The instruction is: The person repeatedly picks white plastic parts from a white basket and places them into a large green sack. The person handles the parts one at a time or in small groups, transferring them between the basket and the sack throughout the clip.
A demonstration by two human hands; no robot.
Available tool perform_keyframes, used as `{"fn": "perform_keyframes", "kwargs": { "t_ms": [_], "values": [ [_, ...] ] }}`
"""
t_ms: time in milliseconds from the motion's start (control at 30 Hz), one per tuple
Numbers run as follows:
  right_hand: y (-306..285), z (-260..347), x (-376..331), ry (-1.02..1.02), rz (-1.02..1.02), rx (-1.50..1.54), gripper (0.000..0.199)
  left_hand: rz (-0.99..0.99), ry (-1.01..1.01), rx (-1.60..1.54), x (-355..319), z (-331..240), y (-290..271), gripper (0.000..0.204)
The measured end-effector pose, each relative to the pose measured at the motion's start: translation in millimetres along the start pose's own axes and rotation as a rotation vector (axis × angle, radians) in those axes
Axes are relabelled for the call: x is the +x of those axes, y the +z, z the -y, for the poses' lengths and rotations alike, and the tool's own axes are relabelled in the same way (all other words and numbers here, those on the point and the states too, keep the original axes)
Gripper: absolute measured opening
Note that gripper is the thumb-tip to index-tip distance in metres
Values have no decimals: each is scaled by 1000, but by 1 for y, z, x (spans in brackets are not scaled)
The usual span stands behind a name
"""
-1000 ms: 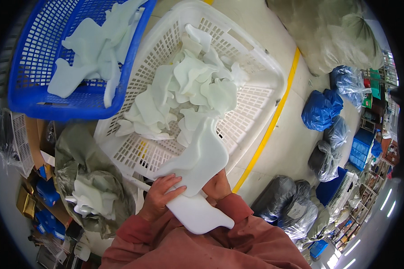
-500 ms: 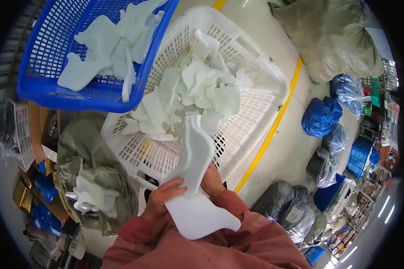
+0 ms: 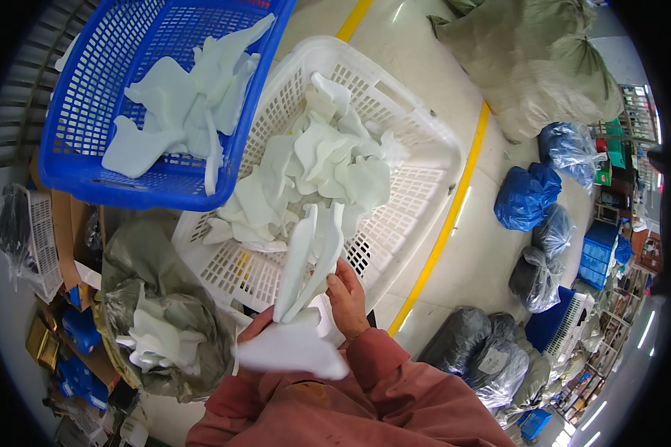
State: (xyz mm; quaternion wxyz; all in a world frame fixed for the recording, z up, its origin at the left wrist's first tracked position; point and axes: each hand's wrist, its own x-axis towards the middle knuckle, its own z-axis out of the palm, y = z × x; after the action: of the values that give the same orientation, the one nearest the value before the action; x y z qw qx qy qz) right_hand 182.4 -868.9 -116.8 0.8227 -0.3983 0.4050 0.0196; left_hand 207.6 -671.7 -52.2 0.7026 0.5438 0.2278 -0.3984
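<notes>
Just in front of my body I hold a white, smooth, curved foam piece (image 3: 294, 346), with upright wings (image 3: 306, 257) and a broad lower lobe blurred by motion. At its left side my left hand (image 3: 255, 326) grips it, the fingers partly hidden behind the lobe. My right hand (image 3: 347, 298) is closed at the right edge, thumb and fingers against the piece. Beyond it, a white slotted basket (image 3: 425, 149) holds a heap of similar white pieces (image 3: 324, 156). More such pieces (image 3: 171, 97) lie in a blue slotted basket (image 3: 142, 195) at the upper left.
An open greenish sack (image 3: 138, 249) with white pieces stands at my left, beside cardboard boxes. A yellow line (image 3: 440, 242) runs along the floor on the right. Farther right are blue bags (image 3: 525, 195), dark bags (image 3: 455, 335) and a large beige sack (image 3: 529, 67).
The foam piece has turned from its broad face to nearly edge-on, its lower lobe swinging left. My left hand has moved down behind it, while my right hand shows more at its right edge.
</notes>
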Motion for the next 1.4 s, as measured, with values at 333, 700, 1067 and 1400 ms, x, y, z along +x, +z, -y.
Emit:
{"fn": "perform_keyframes", "kwargs": {
  "t_ms": [333,700,1067,1400],
  "values": [
    [-1,4,-3,42,34,111,45,-131,95,-12,8,21,-12,40],
    [14,15,-12,56,145,204,48,-74,120,-221,-12,11,-15,37],
    [36,10,-20,204,118,24,56,26,106,0,-29,-8,-24,42],
    [53,12,-25,371,229,322,52,52,70,-357,-30,-10,-41,47]
  ]
}}
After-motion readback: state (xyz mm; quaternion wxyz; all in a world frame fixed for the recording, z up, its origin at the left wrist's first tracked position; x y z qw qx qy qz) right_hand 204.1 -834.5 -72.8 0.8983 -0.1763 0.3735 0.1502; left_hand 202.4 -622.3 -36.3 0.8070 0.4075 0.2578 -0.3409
